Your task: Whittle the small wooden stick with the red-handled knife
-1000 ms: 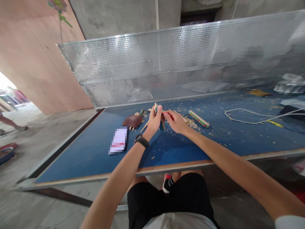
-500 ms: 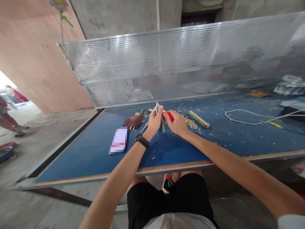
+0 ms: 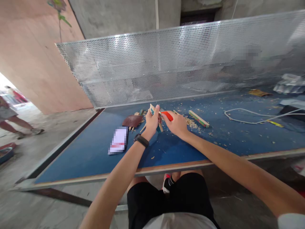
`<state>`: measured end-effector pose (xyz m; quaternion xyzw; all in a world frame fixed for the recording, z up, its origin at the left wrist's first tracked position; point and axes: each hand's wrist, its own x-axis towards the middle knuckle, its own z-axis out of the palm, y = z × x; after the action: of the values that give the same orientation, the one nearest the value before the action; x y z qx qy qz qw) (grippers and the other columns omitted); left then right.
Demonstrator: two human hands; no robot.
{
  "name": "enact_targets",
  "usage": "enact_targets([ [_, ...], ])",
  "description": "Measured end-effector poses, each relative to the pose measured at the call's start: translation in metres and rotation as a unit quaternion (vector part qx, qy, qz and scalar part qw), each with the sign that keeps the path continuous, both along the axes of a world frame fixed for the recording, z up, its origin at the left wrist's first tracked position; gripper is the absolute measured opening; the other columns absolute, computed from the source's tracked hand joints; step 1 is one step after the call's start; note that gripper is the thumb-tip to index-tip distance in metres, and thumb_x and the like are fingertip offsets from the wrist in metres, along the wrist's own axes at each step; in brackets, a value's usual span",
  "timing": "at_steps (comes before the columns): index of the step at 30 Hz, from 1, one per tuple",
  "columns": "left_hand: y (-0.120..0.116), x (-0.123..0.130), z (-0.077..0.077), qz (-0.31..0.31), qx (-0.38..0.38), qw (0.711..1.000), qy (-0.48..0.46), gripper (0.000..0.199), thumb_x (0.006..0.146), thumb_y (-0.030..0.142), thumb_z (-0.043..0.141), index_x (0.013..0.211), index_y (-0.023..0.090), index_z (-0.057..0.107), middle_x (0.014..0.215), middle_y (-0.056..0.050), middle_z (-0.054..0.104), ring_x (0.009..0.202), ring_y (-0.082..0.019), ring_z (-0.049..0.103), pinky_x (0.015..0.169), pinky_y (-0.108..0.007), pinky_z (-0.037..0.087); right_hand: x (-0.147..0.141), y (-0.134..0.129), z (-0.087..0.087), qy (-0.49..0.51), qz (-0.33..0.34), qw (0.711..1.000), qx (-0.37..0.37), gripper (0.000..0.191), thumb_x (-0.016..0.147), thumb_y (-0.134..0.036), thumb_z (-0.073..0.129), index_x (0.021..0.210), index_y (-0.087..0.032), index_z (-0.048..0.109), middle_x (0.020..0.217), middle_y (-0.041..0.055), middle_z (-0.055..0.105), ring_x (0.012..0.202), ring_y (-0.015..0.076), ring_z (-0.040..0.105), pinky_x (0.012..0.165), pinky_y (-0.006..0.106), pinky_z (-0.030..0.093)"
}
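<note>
My left hand [image 3: 152, 122] is closed around a pale wooden piece with teal markings [image 3: 152, 109]. The piece slants, its top end above my thumb and its lower end showing below my fingers. In my right hand [image 3: 178, 124] is a knife with a red handle [image 3: 168, 115], pointed left toward the wood. Its blade is mostly hidden at my left fingers. Wood shavings [image 3: 192, 123] lie just beyond my right hand, beside a wooden stick with green and red sides [image 3: 199, 119].
A dark brown curved piece [image 3: 132, 121] and a blurred white rectangular item [image 3: 118, 140] lie left of my hands on the blue tabletop [image 3: 81, 152]. A perforated metal panel [image 3: 138, 70] stands behind. A white cord [image 3: 243, 122] loops at right. Another person [image 3: 14, 117] is far left.
My left hand and the wooden piece have shifted slightly left, and the piece leans more. The red handle now lies flatter. The person at far left has moved rightward.
</note>
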<state>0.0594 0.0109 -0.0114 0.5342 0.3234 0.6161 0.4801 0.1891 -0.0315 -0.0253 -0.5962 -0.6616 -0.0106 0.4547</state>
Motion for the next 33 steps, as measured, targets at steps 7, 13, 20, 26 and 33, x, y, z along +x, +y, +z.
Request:
enact_targets([
  [7, 0.003, -0.005, 0.005, 0.004, -0.015, 0.999, 0.051, 0.06, 0.082, 0.076, 0.075, 0.083, 0.023, 0.047, 0.058, 0.008, 0.047, 0.045, -0.007, 0.048, 0.045, -0.023, 0.044, 0.01, 0.012, -0.001, 0.065, 0.13, 0.989, 0.011, 0.063, 0.105, -0.072, 0.043, 0.111, -0.021, 0.079, 0.092, 0.0107, 0.079, 0.085, 0.028, 0.071, 0.077, 0.037, 0.047],
  [13, 0.003, -0.006, 0.002, -0.049, 0.015, 0.996, 0.067, 0.059, 0.087, 0.079, 0.067, 0.086, 0.024, 0.046, 0.06, 0.008, 0.049, 0.045, -0.009, 0.05, 0.047, -0.026, 0.05, 0.013, 0.015, 0.002, 0.096, 0.23, 0.968, 0.002, 0.064, 0.105, -0.075, 0.039, 0.098, -0.022, 0.074, 0.087, 0.0067, 0.075, 0.076, 0.0224, 0.063, 0.074, 0.036, 0.045],
  [20, 0.002, -0.004, -0.001, -0.062, 0.017, 0.994, 0.087, 0.056, 0.088, 0.074, 0.07, 0.091, 0.025, 0.045, 0.056, 0.011, 0.045, 0.044, -0.009, 0.049, 0.046, -0.024, 0.048, 0.015, 0.018, 0.001, 0.113, 0.245, 0.963, -0.003, 0.061, 0.104, -0.074, 0.041, 0.086, -0.022, 0.067, 0.086, 0.0069, 0.072, 0.076, 0.0212, 0.06, 0.073, 0.034, 0.044],
  [26, 0.0, -0.004, 0.0, -0.053, 0.024, 0.994, 0.092, 0.052, 0.091, 0.07, 0.07, 0.089, 0.024, 0.044, 0.054, 0.011, 0.043, 0.042, -0.007, 0.045, 0.043, -0.022, 0.043, 0.018, 0.02, 0.001, 0.095, 0.23, 0.968, -0.005, 0.062, 0.105, -0.073, 0.042, 0.092, -0.021, 0.073, 0.089, 0.0084, 0.075, 0.078, 0.0226, 0.062, 0.075, 0.035, 0.045],
  [33, -0.001, -0.006, 0.004, -0.012, 0.005, 0.993, 0.116, 0.049, 0.094, 0.063, 0.07, 0.081, 0.024, 0.043, 0.051, 0.011, 0.04, 0.038, -0.007, 0.041, 0.039, -0.022, 0.038, 0.021, 0.023, -0.007, 0.074, 0.19, 0.979, -0.011, 0.06, 0.106, -0.07, 0.044, 0.119, -0.023, 0.079, 0.093, 0.008, 0.078, 0.082, 0.0256, 0.067, 0.077, 0.037, 0.047],
])
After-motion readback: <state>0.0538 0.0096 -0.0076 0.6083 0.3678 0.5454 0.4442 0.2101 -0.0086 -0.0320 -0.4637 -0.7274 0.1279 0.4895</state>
